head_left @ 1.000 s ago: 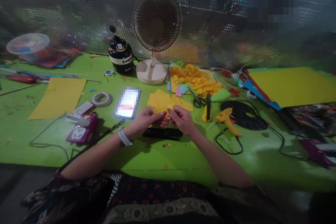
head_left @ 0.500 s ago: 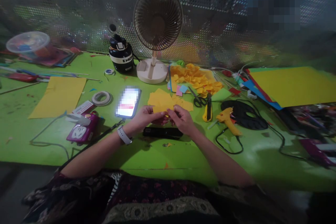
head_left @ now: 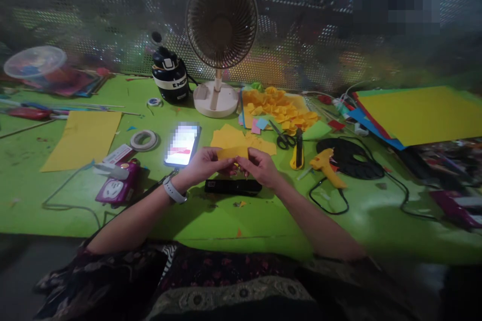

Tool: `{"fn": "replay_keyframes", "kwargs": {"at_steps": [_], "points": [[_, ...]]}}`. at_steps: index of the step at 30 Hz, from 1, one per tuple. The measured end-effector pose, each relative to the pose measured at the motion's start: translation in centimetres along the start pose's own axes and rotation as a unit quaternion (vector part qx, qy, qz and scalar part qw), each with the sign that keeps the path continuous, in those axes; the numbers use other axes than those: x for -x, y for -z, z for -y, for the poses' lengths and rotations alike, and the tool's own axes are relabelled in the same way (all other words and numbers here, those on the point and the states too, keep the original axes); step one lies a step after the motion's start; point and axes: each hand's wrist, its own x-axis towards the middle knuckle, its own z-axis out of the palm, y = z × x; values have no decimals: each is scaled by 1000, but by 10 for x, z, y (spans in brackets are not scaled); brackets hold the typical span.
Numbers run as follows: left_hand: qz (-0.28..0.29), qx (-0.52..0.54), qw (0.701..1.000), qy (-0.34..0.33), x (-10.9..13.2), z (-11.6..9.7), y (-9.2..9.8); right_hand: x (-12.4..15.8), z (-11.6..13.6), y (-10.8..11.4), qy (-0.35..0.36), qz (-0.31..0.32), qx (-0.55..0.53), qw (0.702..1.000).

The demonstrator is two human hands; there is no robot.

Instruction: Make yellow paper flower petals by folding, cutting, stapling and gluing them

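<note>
The yellow paper piece (head_left: 232,152) now stands out as a level strip. The left hand (head_left: 205,163) and right hand (head_left: 260,168) pinch its ends, slightly farther up the table.

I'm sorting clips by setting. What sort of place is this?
Probably a paper-craft workbench. The left hand and right hand pinch a yellow paper strip above a green table littered with scissors, a glue gun, a tape roll and stacked coloured sheets.

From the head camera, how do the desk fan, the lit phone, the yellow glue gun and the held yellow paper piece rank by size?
1. Desk fan, clearly largest.
2. Lit phone and yellow glue gun: about alike, not ranked.
3. Yellow paper piece, smallest, pinched between left hand and right hand.
</note>
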Motion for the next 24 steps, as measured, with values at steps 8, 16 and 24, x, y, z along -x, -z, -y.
{"fn": "replay_keyframes", "kwargs": {"at_steps": [8, 16, 24], "points": [[7, -55, 998, 17, -3, -1, 11, -2, 2, 6, -18, 35, -1, 999], [26, -97, 995, 18, -1, -10, 11, -4, 6, 12, -48, 83, -54, 994], [40, -93, 994, 33, 1, -9, 12, -2, 8, 9, -30, 62, -4, 998]]}}
